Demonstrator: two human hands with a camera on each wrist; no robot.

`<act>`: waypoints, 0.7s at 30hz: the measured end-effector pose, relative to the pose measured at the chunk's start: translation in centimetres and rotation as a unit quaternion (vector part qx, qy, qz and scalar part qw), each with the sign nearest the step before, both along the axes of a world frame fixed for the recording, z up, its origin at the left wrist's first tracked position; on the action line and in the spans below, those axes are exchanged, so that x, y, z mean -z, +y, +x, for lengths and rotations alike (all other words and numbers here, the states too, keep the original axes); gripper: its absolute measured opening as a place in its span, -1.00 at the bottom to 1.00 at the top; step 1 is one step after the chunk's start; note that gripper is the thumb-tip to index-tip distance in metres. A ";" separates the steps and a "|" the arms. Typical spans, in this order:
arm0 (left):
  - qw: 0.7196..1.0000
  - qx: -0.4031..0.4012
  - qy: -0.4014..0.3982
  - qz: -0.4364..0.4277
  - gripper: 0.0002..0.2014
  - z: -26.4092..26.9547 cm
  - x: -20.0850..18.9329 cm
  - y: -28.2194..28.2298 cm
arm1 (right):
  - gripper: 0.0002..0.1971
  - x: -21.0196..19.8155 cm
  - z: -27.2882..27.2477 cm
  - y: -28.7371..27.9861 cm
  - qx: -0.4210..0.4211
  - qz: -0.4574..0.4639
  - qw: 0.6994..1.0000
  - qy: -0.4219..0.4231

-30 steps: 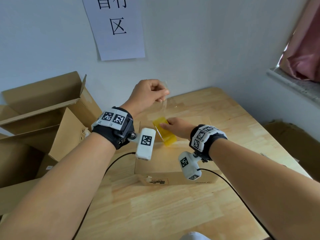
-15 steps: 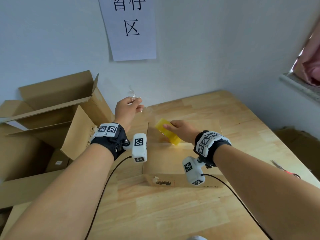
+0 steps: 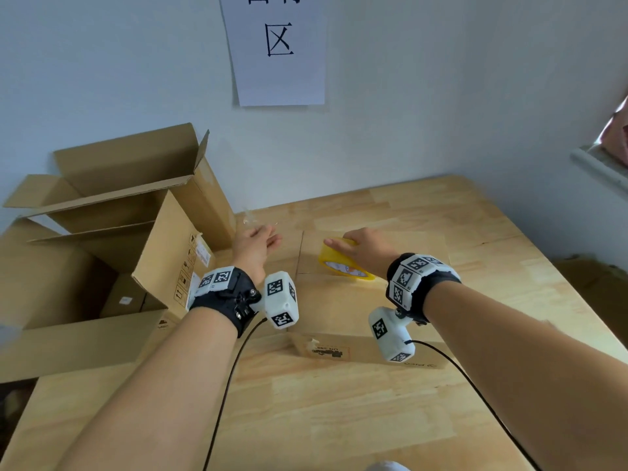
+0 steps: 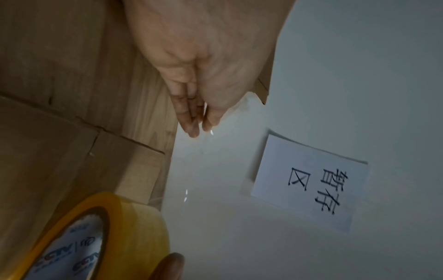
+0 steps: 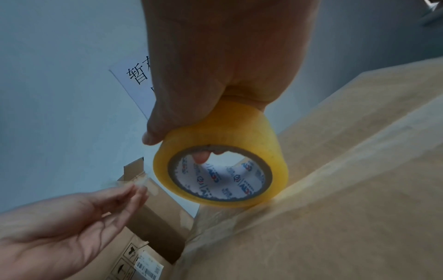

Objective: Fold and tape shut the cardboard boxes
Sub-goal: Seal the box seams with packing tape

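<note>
A flat cardboard box [image 3: 339, 311] lies on the wooden table [image 3: 339, 419] in front of me. My right hand [image 3: 339, 244] grips a yellow tape roll [image 3: 343, 266] standing on edge on the box top. In the right wrist view the thumb lies over the tape roll [image 5: 215, 144] and a finger reaches through its core. My left hand [image 3: 268, 237] hovers left of the box with its fingers stretched out. A small crumpled scrap of clear tape [image 3: 253, 219] clings at the fingertips [image 5: 138, 187]. Motion blur hides how it is attached.
Large open cartons [image 3: 102, 232] with raised flaps stand at the table's left side, close to my left hand. A paper sign [image 3: 278, 49] hangs on the wall behind. A window sill [image 3: 601, 164] juts out at the right. Cables trail from both wrists.
My left hand has dropped from above the box down and left toward the cartons, and its fingers have straightened from a pinch. The right hand stays on the tape roll.
</note>
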State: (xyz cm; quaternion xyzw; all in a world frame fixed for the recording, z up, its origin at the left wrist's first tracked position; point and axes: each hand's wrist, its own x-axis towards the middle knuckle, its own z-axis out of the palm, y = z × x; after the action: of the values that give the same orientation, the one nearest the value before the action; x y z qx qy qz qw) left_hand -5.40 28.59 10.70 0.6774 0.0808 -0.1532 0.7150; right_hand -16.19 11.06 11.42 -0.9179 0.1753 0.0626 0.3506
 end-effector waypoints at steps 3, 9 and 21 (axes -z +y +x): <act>0.998 0.007 0.060 -0.020 -0.89 -0.2 0.6 0.4 | -0.45 -0.1 -0.1 0.4 0.009 -0.009 1.000 -0.008; 0.995 0.003 0.099 0.015 -0.79 -1.5 2.3 -0.7 | -0.40 -0.4 -0.8 0.8 0.027 -0.016 0.999 -0.015; 0.985 0.075 0.079 0.137 -0.54 -1.4 7.7 -1.3 | -0.40 -0.3 -1.7 0.7 0.048 0.041 0.998 -0.016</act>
State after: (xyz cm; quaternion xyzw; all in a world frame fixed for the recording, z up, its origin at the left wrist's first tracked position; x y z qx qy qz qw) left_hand -6.82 27.26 3.00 0.7587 0.1067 -0.2470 0.5933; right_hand -17.85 11.74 11.72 -0.8941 0.2110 0.0384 0.3931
